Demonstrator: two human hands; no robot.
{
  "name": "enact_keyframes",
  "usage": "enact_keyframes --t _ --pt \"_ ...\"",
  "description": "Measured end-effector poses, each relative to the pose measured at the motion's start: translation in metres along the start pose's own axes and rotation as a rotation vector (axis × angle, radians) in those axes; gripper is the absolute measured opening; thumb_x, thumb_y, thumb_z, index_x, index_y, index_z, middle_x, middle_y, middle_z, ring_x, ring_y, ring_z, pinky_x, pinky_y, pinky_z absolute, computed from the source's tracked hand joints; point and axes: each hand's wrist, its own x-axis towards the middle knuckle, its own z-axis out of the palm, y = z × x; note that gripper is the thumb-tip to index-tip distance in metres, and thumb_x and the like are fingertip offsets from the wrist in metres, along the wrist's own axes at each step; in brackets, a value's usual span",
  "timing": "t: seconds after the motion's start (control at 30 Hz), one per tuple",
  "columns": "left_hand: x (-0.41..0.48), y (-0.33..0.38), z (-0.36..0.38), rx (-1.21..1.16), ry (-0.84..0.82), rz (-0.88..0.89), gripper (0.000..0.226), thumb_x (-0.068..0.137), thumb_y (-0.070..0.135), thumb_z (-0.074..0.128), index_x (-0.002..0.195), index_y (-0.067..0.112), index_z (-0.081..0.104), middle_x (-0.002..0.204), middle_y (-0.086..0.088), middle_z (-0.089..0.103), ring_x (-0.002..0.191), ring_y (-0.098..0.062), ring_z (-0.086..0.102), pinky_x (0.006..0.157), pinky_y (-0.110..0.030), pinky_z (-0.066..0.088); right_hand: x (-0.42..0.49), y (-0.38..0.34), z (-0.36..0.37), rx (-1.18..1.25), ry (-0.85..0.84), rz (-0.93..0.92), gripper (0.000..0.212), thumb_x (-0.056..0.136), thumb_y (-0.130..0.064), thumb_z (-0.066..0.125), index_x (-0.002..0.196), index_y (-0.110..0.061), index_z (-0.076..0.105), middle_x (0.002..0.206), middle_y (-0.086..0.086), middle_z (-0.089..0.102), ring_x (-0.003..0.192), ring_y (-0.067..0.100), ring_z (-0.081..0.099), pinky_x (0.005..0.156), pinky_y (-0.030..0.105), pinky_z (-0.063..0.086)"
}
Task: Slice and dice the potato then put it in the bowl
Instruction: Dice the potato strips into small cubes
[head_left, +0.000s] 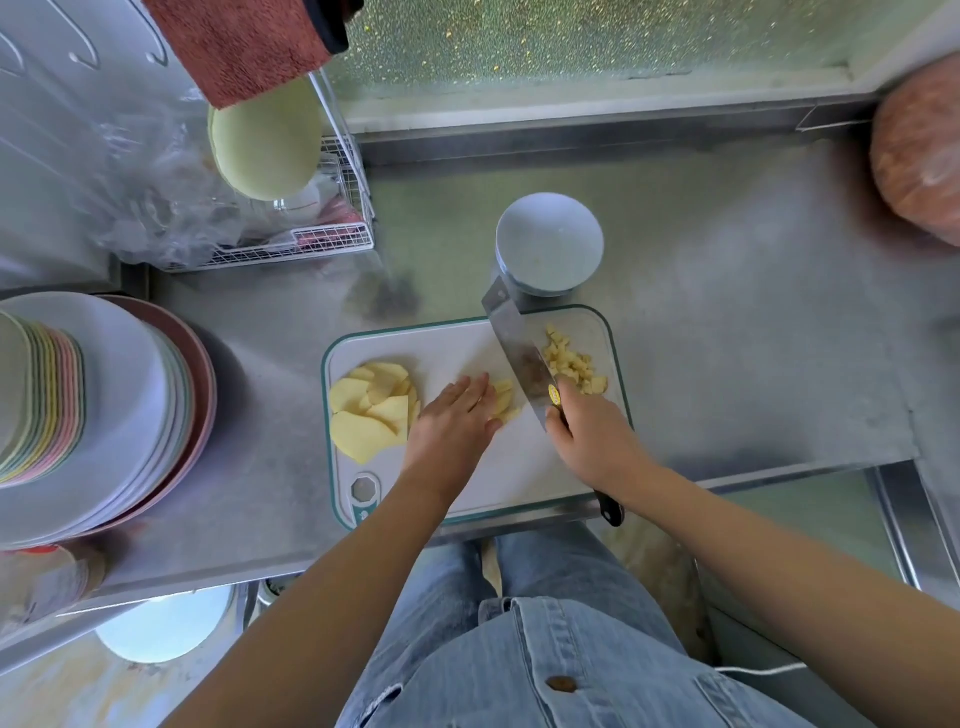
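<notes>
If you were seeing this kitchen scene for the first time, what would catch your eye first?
The right hand grips a cleaver over the cutting board, its blade between the potato strips under the left hand and a pile of diced potato. At its left end lie potato slices; a pale bowl stands behind the board.

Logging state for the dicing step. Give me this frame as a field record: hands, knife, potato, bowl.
left hand: flat, fingers straight, pressing potato strips on cutting board
right hand: grips knife handle
knife: blade angled across board, between strips and diced potato
potato slices: piled at board's left end
diced potato: heap right of blade
bowl: on counter past board's far edge
progress: dicing partway
</notes>
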Motion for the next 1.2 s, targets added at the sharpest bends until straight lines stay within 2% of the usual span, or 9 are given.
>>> enact_keyframes --t 0.13,0.3,0.43,0.57,0.7,0.8,1.0,1.1,1.2 --pt "-0.002 0.0 0.001 0.041 0.023 0.025 0.037 0.065 0.022 0.089 0.097 0.009 0.076 0.11 -0.007 0.072 0.099 -0.027 0.07 0.081 -0.035 0.058 -0.005 -0.006 -0.006 -0.037 -0.058 -0.031 0.007 0.096 -0.017 0.04 0.101 -0.013 0.042 0.056 -0.003 0.04 0.049 0.016 0.04 0.048 0.03 0.026" --pt "-0.001 0.001 0.003 0.03 0.003 0.015 0.042 0.052 0.011 0.094 0.09 0.011 0.077 0.105 -0.004 0.073 0.093 -0.028 0.071 0.074 -0.032 0.058 -0.008 -0.009 -0.003 -0.12 -0.096 -0.019 0.01 0.096 -0.016 0.038 0.091 -0.016 0.03 0.058 -0.002 0.038 0.05 0.015 0.035 0.045 0.029 0.02" --pt "-0.001 0.001 0.004 0.007 -0.002 -0.01 0.045 0.048 0.007 0.095 0.09 0.011 0.078 0.104 -0.004 0.073 0.094 -0.029 0.071 0.07 -0.032 0.058 -0.009 -0.007 0.009 -0.088 -0.093 -0.011 0.005 0.095 -0.015 0.039 0.094 -0.011 0.039 0.058 -0.002 0.039 0.051 0.019 0.04 0.047 0.029 0.021" --pt "-0.001 0.001 0.006 -0.015 -0.005 -0.019 0.044 0.05 0.009 0.094 0.091 0.012 0.078 0.105 -0.002 0.073 0.096 -0.027 0.07 0.071 -0.031 0.058 -0.008 -0.006 0.018 -0.051 -0.054 0.013 0.009 0.095 -0.015 0.042 0.1 -0.008 0.044 0.056 -0.006 0.037 0.048 0.012 0.036 0.046 0.027 0.02" --pt "-0.002 0.002 0.0 -0.086 0.061 -0.025 0.035 0.061 0.019 0.091 0.092 0.011 0.076 0.106 -0.003 0.073 0.099 -0.025 0.07 0.074 -0.031 0.058 0.0 -0.003 0.014 -0.031 -0.026 0.039 0.013 0.096 -0.016 0.042 0.102 -0.006 0.045 0.056 -0.005 0.036 0.053 0.023 0.043 0.053 0.032 0.028" --pt "-0.004 0.002 -0.009 -0.165 0.118 -0.061 0.029 0.064 0.018 0.089 0.089 0.013 0.076 0.106 -0.006 0.073 0.097 -0.027 0.07 0.074 -0.033 0.058 0.001 -0.003 0.005 -0.011 0.001 -0.009 0.005 0.095 -0.016 0.043 0.094 -0.011 0.041 0.055 -0.004 0.037 0.051 0.023 0.043 0.052 0.035 0.03" --pt "-0.003 0.003 -0.009 -0.303 0.094 -0.17 0.012 0.065 0.013 0.087 0.071 0.013 0.076 0.092 -0.003 0.072 0.084 -0.026 0.068 0.063 -0.032 0.057 -0.007 -0.012 -0.003 -0.118 -0.07 -0.042 0.026 0.096 -0.016 0.04 0.118 -0.006 0.045 0.059 -0.001 0.043 0.059 0.024 0.049 0.05 0.032 0.029" --pt "-0.002 0.003 -0.007 -0.332 0.072 -0.2 0.01 0.067 0.012 0.086 0.07 0.014 0.077 0.093 -0.002 0.072 0.081 -0.025 0.068 0.062 -0.031 0.055 -0.008 -0.013 0.001 -0.151 -0.094 -0.037 0.023 0.096 -0.016 0.039 0.115 -0.006 0.045 0.059 -0.002 0.04 0.058 0.024 0.046 0.048 0.031 0.025" --pt "-0.001 0.004 -0.008 -0.336 0.067 -0.19 0.011 0.065 0.011 0.087 0.069 0.013 0.077 0.09 -0.003 0.072 0.08 -0.026 0.068 0.061 -0.032 0.056 -0.008 -0.013 0.005 -0.157 -0.102 -0.032 0.02 0.096 -0.017 0.039 0.112 -0.007 0.044 0.061 0.0 0.043 0.061 0.026 0.05 0.053 0.034 0.034"
